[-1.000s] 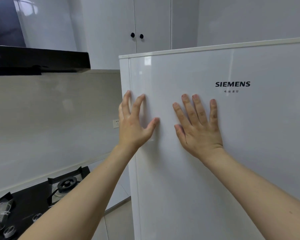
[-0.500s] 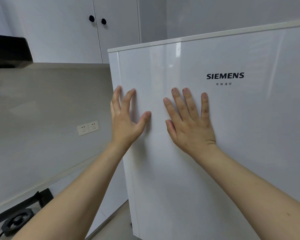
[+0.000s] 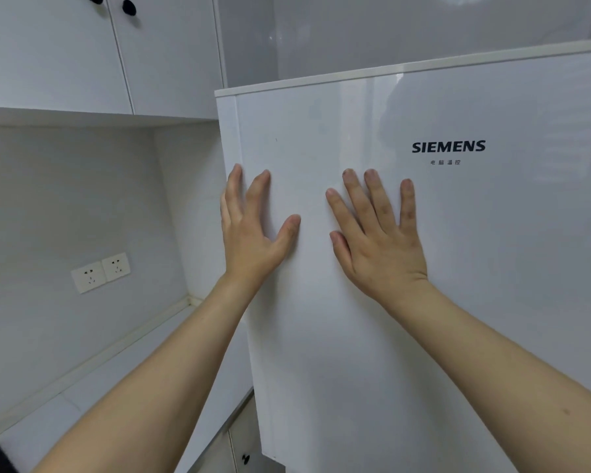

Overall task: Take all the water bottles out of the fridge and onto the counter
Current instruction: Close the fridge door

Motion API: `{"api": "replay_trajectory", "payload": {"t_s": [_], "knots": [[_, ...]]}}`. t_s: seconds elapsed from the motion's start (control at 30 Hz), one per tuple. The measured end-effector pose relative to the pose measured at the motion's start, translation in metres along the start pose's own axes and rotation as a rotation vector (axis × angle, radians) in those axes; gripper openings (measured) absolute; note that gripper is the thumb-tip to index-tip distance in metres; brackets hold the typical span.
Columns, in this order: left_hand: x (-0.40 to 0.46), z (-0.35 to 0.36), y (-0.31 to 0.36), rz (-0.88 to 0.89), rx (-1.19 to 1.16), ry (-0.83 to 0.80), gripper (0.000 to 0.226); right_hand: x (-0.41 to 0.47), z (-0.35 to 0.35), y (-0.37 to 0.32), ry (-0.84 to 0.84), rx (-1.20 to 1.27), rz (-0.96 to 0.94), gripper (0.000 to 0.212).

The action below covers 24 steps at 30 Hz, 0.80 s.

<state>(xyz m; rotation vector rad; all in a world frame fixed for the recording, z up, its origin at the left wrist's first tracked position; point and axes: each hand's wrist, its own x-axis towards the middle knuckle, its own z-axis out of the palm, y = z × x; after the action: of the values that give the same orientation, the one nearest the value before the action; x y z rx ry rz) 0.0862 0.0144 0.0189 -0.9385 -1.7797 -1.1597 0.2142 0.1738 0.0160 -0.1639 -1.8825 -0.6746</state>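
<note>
Pressing fridge door | left hand, right hand flat, fingers spread | fridge closed

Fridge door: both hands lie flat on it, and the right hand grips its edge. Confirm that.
Not quite. In the head view both hands do lie flat on the fridge door, but the hand at its edge is the left hand, fingers reaching the door's left border. The right hand rests on the panel, away from any edge.
</note>
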Motion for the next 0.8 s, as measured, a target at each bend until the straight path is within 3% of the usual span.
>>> {"api": "replay_trajectory", "payload": {"t_s": [0.43,0.63,0.8], "knots": [[0.031,0.067,-0.034,0.026,-0.091,0.015,0.06,0.005,0.043,0.009,-0.034,-0.042,0.028,0.052],[0.036,0.101,-0.041,0.068,-0.046,0.149,0.058,0.005,0.057,0.009,0.012,-0.069,0.044,0.051],[0.039,0.111,-0.047,0.129,0.009,0.162,0.058,0.005,0.062,0.011,-0.001,-0.1,0.039,0.053]]}}
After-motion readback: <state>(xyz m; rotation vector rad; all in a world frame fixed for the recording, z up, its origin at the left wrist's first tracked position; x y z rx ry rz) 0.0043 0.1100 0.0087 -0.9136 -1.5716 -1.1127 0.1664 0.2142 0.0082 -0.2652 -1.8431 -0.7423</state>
